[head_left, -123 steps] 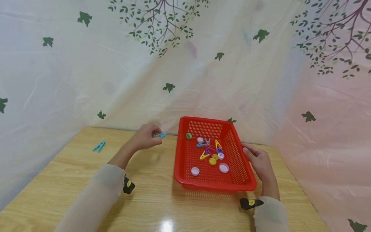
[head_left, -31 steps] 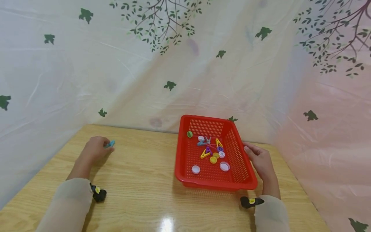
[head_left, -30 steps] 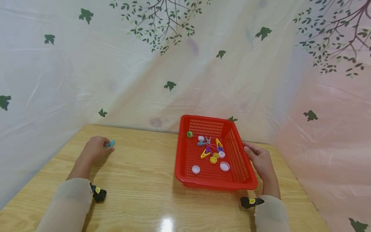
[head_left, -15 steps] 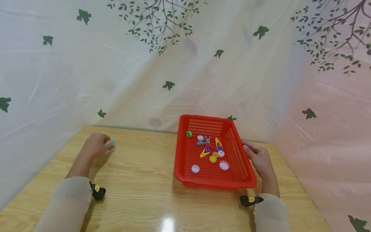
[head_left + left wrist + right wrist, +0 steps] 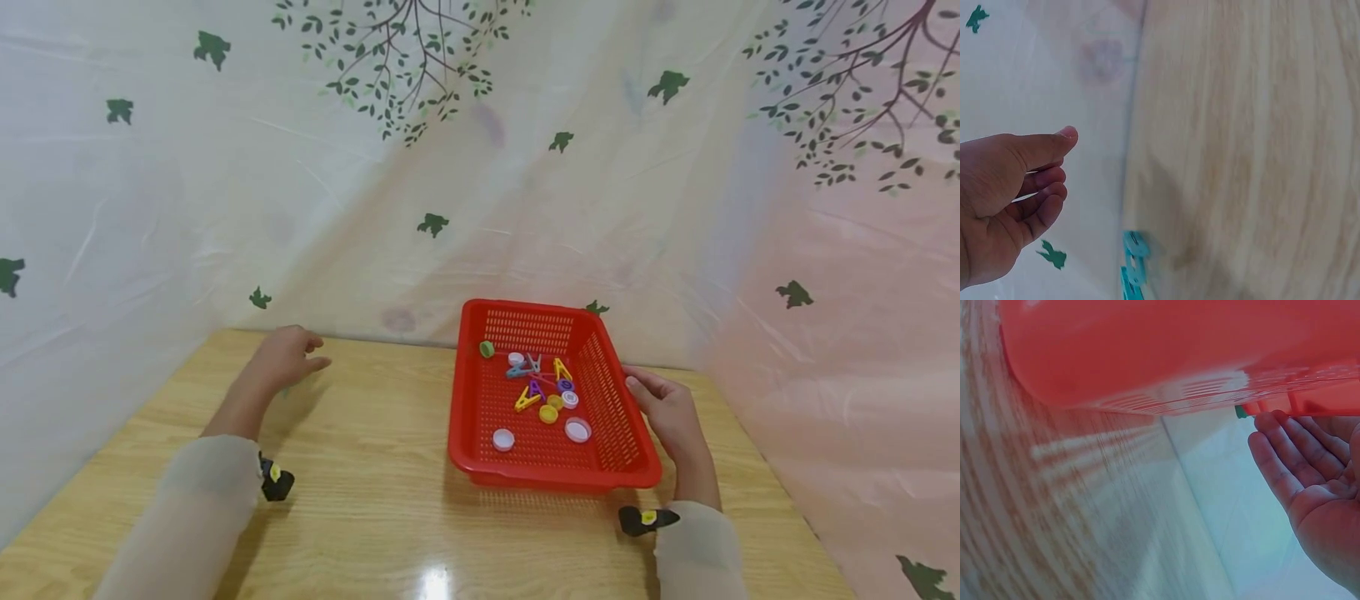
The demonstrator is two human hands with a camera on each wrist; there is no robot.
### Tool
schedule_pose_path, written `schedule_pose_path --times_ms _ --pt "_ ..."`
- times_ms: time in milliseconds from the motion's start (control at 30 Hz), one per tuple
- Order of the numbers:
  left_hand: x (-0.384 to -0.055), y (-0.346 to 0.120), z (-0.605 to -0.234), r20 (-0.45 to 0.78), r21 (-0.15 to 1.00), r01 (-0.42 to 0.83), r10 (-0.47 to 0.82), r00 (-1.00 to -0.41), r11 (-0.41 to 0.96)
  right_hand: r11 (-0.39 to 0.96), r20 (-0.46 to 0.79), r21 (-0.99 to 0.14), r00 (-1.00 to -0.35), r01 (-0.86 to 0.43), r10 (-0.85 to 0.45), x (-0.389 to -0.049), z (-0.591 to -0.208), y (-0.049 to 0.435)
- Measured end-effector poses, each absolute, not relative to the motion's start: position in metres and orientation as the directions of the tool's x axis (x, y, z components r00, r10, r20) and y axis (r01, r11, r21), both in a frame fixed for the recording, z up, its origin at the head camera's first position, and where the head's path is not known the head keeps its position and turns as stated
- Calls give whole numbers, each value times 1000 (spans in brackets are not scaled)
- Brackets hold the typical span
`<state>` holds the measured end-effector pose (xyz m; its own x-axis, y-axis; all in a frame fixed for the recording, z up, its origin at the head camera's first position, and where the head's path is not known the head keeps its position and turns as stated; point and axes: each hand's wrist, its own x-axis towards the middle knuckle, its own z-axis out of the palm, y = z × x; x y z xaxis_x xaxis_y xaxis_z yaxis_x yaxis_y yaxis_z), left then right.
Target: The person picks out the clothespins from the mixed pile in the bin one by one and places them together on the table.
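Observation:
My left hand hovers above the left part of the table with thumb and fingers apart and nothing between them. Below it, teal clothespins lie on the table, cut off by the left wrist view's lower edge; the head view shows only a sliver of teal past the hand. A red plastic basket stands right of centre. My right hand holds its right rim, thumb on the rim and fingers underneath. Inside lie yellow clothespins, a purple clothespin, a blue-grey one and several bottle caps.
The wooden table runs back to a pale curtain printed with leaves and branches. A green cap sits by the basket's left wall. Each wrist carries a small black camera mount.
My left hand carried a teal clothespin leftward to the other one, released it, and has now lifted slightly up and right. The right hand stays at the basket's rim.

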<state>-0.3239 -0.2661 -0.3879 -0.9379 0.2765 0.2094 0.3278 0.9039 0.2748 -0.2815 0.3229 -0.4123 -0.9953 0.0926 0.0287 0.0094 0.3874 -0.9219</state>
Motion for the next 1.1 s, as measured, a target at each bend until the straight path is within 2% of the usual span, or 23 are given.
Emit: schedule_pose_path --times_ms 733,1100 --pt "-346 -183 -370 260 197 539 487 -834 819 393 41 -920 -995 -1 93 -281 -412 322" --pt "-346 -151 -358 284 139 643 591 -755 753 390 38 -921 -994 3 98 -282 -413 321"
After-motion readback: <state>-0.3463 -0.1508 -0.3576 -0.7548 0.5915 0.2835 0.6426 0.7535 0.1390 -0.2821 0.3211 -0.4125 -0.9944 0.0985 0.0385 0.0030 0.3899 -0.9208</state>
